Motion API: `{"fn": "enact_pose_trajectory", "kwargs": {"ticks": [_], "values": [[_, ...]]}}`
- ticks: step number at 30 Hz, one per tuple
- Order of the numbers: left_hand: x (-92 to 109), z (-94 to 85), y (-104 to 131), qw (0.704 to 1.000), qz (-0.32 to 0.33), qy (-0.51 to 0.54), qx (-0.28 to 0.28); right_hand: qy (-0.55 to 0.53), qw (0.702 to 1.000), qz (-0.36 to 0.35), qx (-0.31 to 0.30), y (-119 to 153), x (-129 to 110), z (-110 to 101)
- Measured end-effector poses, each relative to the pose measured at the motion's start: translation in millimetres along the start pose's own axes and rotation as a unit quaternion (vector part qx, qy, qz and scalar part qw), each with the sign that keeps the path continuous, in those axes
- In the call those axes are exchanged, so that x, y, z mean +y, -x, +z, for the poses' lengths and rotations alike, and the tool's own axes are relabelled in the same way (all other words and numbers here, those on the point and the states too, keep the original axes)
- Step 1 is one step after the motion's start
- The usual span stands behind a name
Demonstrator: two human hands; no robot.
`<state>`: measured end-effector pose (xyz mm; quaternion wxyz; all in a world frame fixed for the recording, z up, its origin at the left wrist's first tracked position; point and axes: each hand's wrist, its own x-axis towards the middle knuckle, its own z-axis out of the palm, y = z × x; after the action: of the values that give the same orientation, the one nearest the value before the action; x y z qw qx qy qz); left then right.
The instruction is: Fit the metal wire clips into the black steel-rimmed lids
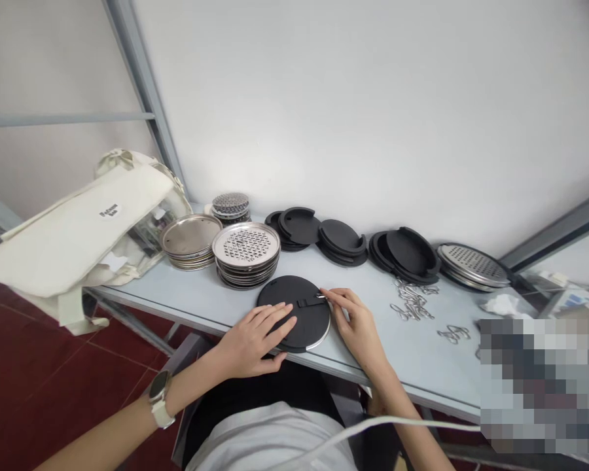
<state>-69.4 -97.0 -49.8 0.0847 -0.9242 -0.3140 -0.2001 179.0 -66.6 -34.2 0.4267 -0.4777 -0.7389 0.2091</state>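
Note:
A round black disc (294,294) with a silver rim showing at its lower right lies near the front edge of the table. My left hand (258,337) rests on its lower left side, fingers spread across the surface and thumb at the edge. At the disc's right side, my right hand (351,317) pinches a small metal clip (321,296) between thumb and index finger, beside a short slot in the disc. Several loose wire clips (412,302) lie on the table to the right.
Stacks of metal discs (192,235) and grater discs (246,247) stand at the left. Black round holders (341,239) line the back. More graters (474,263) sit at the right. A cream bag (78,229) hangs over the left end, and a white cable (373,424) crosses in front.

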Motion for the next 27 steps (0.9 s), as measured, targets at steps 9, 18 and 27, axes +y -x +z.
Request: {"fn": "enact_pose_trajectory", "kwargs": {"ticks": [9,18,27], "values": [[-0.1,-1.0,0.3,1.000,-0.001,0.000,0.000,-0.036,0.998,0.036,0.026,1.0,0.6,-2.0],[0.1,-0.7,0.0,1.000,0.003,0.002,0.003,-0.033,0.997,0.057,0.041,0.4,-3.2,-0.1],[-0.1,-0.4,0.3,1.000,-0.001,0.006,0.004,-0.012,0.998,0.024,0.051,-0.5,-4.0,-1.8]]}}
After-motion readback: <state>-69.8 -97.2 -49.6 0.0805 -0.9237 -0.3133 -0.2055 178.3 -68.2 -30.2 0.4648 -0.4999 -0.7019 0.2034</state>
